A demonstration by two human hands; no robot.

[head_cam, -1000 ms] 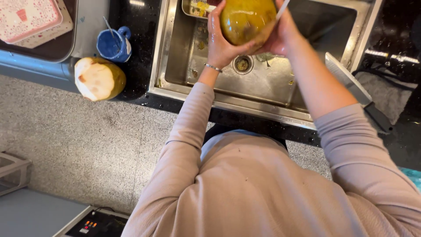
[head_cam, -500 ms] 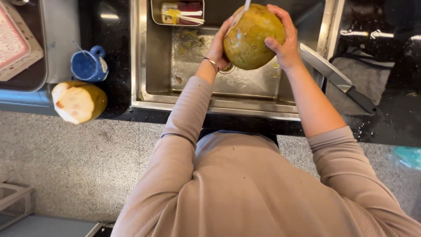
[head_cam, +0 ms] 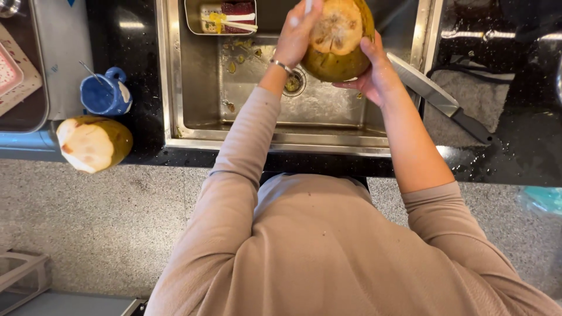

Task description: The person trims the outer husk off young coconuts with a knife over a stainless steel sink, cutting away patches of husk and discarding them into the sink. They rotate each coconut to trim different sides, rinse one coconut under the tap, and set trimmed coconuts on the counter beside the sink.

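Note:
Over the steel sink I hold a green-yellow coconut, tilted so that its pale cut top faces me. My right hand cups the coconut from the right and beneath. My left hand, with a bracelet at the wrist, presses against the coconut's left side and pinches a thin white stick that points up out of view. Where the stick's lower end sits is hidden by my fingers.
A second coconut with a trimmed white top lies on the black counter at the left, beside a blue mug. A large knife rests on the sink's right rim. A metal caddy with sponges hangs in the sink; scraps lie near the drain.
The coconut has turned so its cut top now faces me instead of its green side. Both hands shifted slightly right over the sink, and the view moved with them.

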